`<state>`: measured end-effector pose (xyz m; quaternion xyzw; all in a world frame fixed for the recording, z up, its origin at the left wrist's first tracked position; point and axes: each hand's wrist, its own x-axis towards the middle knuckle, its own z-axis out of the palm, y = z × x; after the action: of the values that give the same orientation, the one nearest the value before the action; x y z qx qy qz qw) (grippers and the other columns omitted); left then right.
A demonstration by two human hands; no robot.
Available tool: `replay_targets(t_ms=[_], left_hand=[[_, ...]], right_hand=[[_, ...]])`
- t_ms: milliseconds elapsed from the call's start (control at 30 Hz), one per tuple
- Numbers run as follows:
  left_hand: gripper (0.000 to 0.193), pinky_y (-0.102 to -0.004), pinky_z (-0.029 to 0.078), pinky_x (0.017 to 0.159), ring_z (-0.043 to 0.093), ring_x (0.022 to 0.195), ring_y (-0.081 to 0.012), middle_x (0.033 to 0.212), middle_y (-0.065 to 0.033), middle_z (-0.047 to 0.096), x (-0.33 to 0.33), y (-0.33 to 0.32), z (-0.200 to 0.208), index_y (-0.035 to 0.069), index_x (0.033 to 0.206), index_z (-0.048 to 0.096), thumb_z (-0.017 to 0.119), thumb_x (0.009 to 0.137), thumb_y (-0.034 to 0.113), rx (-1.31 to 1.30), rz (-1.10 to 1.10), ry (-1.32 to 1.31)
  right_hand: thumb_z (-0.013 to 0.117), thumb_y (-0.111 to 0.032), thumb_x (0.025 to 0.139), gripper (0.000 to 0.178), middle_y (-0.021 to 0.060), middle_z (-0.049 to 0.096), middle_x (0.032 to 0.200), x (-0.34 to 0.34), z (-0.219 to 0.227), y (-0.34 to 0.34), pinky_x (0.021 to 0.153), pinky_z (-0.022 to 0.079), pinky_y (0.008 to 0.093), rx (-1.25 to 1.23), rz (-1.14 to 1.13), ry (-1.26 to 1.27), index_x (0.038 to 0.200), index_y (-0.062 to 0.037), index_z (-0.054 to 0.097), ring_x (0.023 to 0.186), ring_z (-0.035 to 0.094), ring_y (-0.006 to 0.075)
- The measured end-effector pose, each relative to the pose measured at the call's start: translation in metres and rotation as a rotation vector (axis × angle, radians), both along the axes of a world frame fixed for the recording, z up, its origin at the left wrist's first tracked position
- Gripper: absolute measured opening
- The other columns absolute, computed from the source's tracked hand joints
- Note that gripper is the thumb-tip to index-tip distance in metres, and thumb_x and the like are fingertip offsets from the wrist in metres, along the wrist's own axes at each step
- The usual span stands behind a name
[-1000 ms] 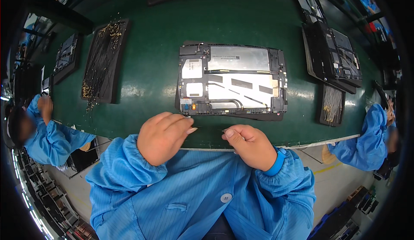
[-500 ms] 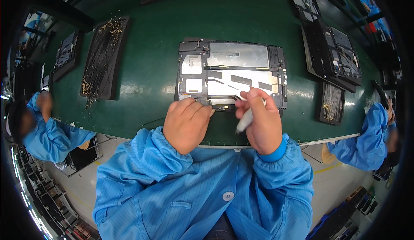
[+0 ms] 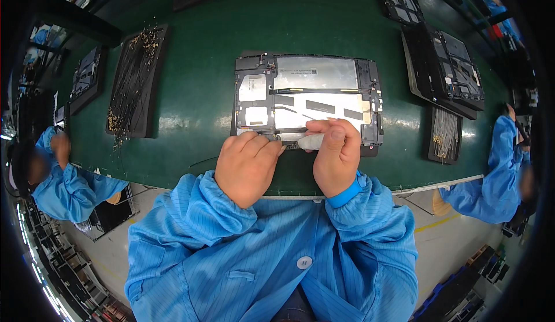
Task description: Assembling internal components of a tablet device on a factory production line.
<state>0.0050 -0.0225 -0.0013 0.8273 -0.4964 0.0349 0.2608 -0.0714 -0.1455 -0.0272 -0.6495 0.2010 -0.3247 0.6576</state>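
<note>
An opened tablet [image 3: 315, 72], its silver battery plates and dark circuit parts exposed, lies on a dark foam tray on the green bench before me. My left hand [image 3: 247, 166] is closed at its near edge, fingers curled and thumb beside them. What those fingers pinch is hidden. A thin black cable [image 3: 202, 164] runs along the bench toward this hand. In my closed right hand [image 3: 337, 157] is a whitish pen-shaped tool [image 3: 310, 142]. Its tip points left to the tablet's near edge, close to my left thumb.
At left stands a dark tray of black cables with gold ends [image 3: 136, 79]. Another tray of pale cables [image 3: 444, 134] is at right, beside stacked opened tablets [image 3: 457, 70]. More devices lie at the far edge. Co-workers in blue [image 3: 72, 189] sit on both sides.
My right hand has moved left and turned the tool, so its tip now points left at the tablet's edge rather than down toward me. The left hand stays at the edge.
</note>
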Motion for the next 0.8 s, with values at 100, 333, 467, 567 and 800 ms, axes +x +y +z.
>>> replay_targets(t_ms=[100,333,467,567,800], left_hand=[[0.017,-0.0318,0.038,0.064,0.05,0.074,-0.0221,0.074,-0.0054,0.054,0.0,-0.001,-0.001,0.006,0.077,0.057,0.061,0.061,0.005,-0.003,0.0,0.003],[0.015,-0.0307,0.038,0.063,0.049,0.075,-0.0184,0.073,-0.0026,0.054,0.003,0.0,-0.002,0.008,0.077,0.057,0.057,0.062,0.008,0.0,0.005,-0.063],[0.014,-0.0312,0.037,0.063,0.049,0.073,-0.019,0.072,-0.0031,0.052,0.003,0.001,0.003,0.008,0.075,0.056,0.054,0.061,0.008,0.012,0.019,-0.061],[0.013,-0.0307,0.037,0.063,0.048,0.072,-0.0192,0.07,-0.003,0.051,-0.003,0.001,-0.005,0.008,0.075,0.056,0.051,0.063,0.009,0.018,0.014,-0.051],[0.01,-0.0305,0.037,0.062,0.049,0.072,-0.019,0.067,-0.0031,0.051,-0.007,0.002,-0.003,0.008,0.074,0.056,0.052,0.065,0.01,0.029,0.064,-0.086]], right_hand=[[0.04,-0.023,0.085,0.023,0.0088,0.058,0.08,0.001,0.0,-0.001,0.061,0.042,0.0243,-0.034,0.009,0.012,0.092,-0.0015,0.044,0.067,0.052,0.0117],[0.046,-0.022,0.081,0.024,0.0136,0.055,0.065,0.014,0.044,-0.01,0.056,0.042,0.0329,-0.428,0.361,0.308,0.068,-0.0019,0.051,0.06,0.053,0.0271],[0.049,-0.022,0.077,0.023,0.0149,0.052,0.061,0.018,0.041,-0.007,0.055,0.041,0.0393,-0.622,0.443,0.317,0.064,-0.0026,0.051,0.061,0.051,0.0322],[0.049,-0.022,0.076,0.022,0.0142,0.052,0.061,0.018,0.038,-0.003,0.055,0.041,0.0387,-0.69,0.345,0.232,0.064,-0.0028,0.051,0.06,0.051,0.0318],[0.046,-0.024,0.082,0.024,0.0134,0.057,0.068,0.009,0.024,-0.008,0.058,0.045,0.0314,-0.265,0.23,0.301,0.076,-0.0016,0.051,0.064,0.057,0.027]])
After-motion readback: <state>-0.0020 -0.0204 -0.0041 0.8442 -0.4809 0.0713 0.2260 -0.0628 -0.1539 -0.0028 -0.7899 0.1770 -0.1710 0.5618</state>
